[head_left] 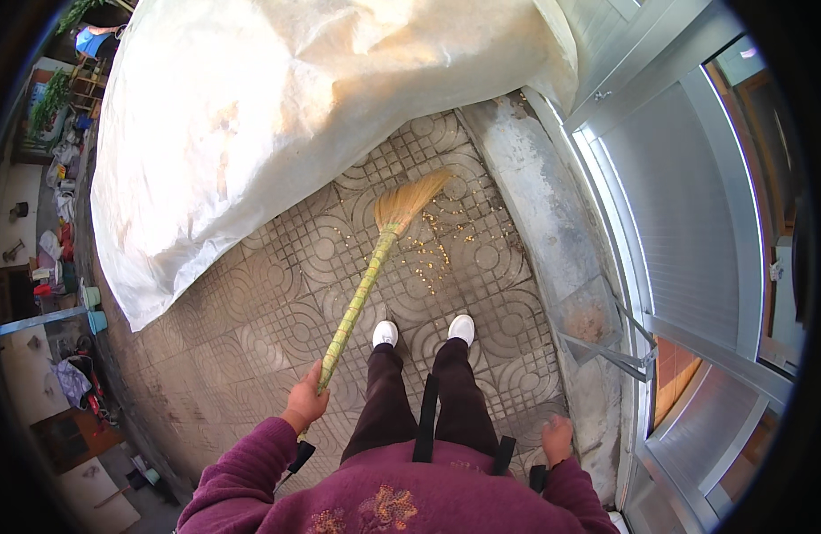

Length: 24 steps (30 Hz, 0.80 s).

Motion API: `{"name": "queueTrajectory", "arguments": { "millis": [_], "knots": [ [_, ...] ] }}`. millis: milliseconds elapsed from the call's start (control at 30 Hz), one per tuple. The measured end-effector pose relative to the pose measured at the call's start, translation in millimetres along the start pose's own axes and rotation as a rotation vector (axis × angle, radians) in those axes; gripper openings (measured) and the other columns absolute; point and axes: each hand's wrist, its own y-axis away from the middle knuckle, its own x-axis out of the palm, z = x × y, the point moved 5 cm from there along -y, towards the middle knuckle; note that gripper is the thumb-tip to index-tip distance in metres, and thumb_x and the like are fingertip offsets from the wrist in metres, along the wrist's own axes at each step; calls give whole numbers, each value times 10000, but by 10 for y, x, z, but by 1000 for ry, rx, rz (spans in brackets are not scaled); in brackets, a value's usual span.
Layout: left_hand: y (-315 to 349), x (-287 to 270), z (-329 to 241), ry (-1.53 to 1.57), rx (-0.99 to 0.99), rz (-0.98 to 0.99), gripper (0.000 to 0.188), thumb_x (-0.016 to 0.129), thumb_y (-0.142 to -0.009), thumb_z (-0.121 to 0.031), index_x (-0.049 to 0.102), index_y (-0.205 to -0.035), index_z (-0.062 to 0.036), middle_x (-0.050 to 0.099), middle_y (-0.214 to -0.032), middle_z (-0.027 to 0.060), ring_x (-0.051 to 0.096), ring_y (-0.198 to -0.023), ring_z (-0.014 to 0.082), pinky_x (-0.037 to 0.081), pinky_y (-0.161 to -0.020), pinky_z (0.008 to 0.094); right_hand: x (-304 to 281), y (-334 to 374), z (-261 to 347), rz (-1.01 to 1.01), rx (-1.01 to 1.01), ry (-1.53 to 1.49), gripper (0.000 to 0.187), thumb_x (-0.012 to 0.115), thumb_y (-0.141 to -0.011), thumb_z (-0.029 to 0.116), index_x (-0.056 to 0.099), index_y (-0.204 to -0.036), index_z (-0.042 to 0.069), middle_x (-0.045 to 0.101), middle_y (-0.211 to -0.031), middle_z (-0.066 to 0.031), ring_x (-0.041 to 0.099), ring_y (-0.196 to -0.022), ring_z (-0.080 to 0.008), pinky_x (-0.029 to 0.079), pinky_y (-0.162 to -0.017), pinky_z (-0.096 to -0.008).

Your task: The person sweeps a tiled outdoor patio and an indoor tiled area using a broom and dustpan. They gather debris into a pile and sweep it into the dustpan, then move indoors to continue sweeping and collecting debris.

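- While the left hand (305, 402) closes its fingers around the broom (375, 267) handle's end, the bristles rest on the patterned paving (268, 311) among scattered yellow grains (433, 254).
- Right hand (557, 438) hangs empty, fingers loosely curled.
- White tarpaulin (277, 98) edges the open paving ahead and left; a concrete sill (539, 205) and sliding door (686, 214) bound the right.

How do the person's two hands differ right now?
The left hand is closed around the green-wrapped handle of a straw broom, while the right hand holds nothing. The left hand reaches forward over the patterned paving tiles; the right hand hangs back beside the hip, nearer the concrete step. Both come out of purple sleeves.
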Motion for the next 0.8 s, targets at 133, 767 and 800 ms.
{"name": "queueTrajectory", "arguments": {
  "millis": [133, 767, 800],
  "knots": [
    [515, 337, 472, 177, -115, -83, 684, 631, -784, -163, 329, -1395, -105, 613, -997, 206, 609, -845, 385, 497, -741, 450, -265, -337, 36, -26, -4, -76, 316, 643, -735, 96, 620, -1018, -44, 582, -1013, -230, 534, -971, -386, 431, -868, -438],
    [76, 1047, 411, 812, -407, -76, 579, 587, -807, -83, 387, -1338, 32, 627, -827, 169, 610, -536, 210, 499, -483, 339, -203, 77, 449, 24, -225, 159, 299, 633, -749, 153, 639, -991, -22, 608, -977, -221, 553, -970, -374, 440, -859, -438],
    [164, 1036, 319, 805, -357, -28, 616, 592, -805, -94, 355, -1360, 34, 633, -834, 176, 614, -539, 208, 503, -496, 337, -217, 89, 468, 10, -227, 164, 302, 633, -748, 153, 639, -994, -23, 609, -980, -221, 555, -971, -373, 441, -859, -437]
  ]
}}
